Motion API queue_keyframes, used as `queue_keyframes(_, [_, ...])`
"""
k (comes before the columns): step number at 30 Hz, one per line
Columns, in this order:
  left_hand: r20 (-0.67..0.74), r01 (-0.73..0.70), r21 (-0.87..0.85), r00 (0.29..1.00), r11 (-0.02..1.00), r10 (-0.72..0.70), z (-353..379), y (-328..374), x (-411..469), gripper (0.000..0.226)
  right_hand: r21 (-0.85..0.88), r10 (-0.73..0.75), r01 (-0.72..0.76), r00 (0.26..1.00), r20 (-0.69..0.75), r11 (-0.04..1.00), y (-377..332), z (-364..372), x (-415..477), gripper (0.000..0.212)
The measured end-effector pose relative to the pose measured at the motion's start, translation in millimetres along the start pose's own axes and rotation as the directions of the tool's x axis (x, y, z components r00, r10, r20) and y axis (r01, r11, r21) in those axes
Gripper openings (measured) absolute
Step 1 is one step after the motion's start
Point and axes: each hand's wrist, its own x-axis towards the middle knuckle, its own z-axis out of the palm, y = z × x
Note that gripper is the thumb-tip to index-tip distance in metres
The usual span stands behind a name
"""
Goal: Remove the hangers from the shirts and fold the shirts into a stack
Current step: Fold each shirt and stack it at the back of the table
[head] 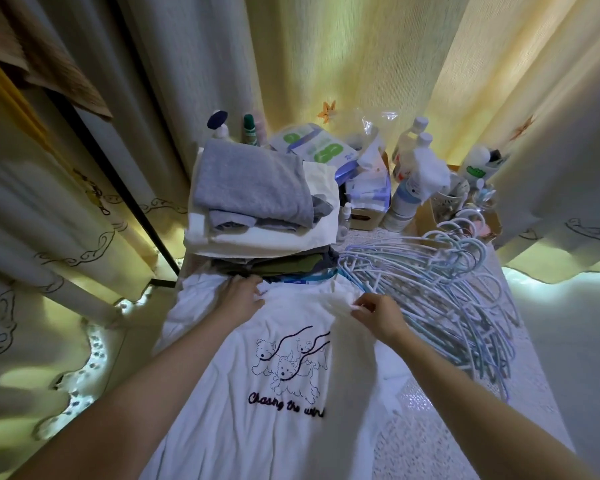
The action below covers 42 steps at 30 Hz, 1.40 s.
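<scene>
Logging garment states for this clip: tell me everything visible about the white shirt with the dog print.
The shirt lies spread print-up, its top end against the stack, its bottom out of frame. It is white, soft-looking cloth with outlined dogs, dark streaks and lettering beginning "Chasing the". It is unfolded and wrinkled near the top. The left hand lies on its top edge; the right hand pinches fabric there. Hangers lie along its right side.

Two arms recorded. The left forearm [160, 375] and right forearm [465, 386] are bare along their whole visible length, up to the lower frame edge. The left hand [241, 299] and right hand [378, 315] are likewise bare, with slim fingers. Nail detail is too blurred to record.
</scene>
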Motion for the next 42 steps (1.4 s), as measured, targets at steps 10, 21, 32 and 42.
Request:
queue_keyframes(10, [0.144, -0.227, -0.116, 0.96, 0.967, 0.242, -6, -10, -54, 0.036, 0.059, 0.006, -0.004, 0.999, -0.038, 0.998, 35, 35, -76, 0.026])
queue_keyframes(21, [0.273, -0.09, -0.179, 0.952, 0.98, 0.137, -27, -30, -101, 0.037, -0.066, -0.183, 0.178, 0.978, -0.098, 0.982, 27, 20, -105, 0.006])
queue_keyframes(32, [0.021, -0.152, -0.472, 0.983, 0.868, 0.184, -168, 7, -90, 0.03, 0.264, -0.272, 0.379, 0.89, -0.366, 0.887, -52, -121, -102, 0.029])
queue_keyframes(42, [0.212, -0.159, -0.463, 0.935, 0.872, 0.284, -192, 9, -128, 0.02, 0.295, -0.336, 0.361, 0.932, -0.133, 0.885, -53, -143, -131, 0.043])
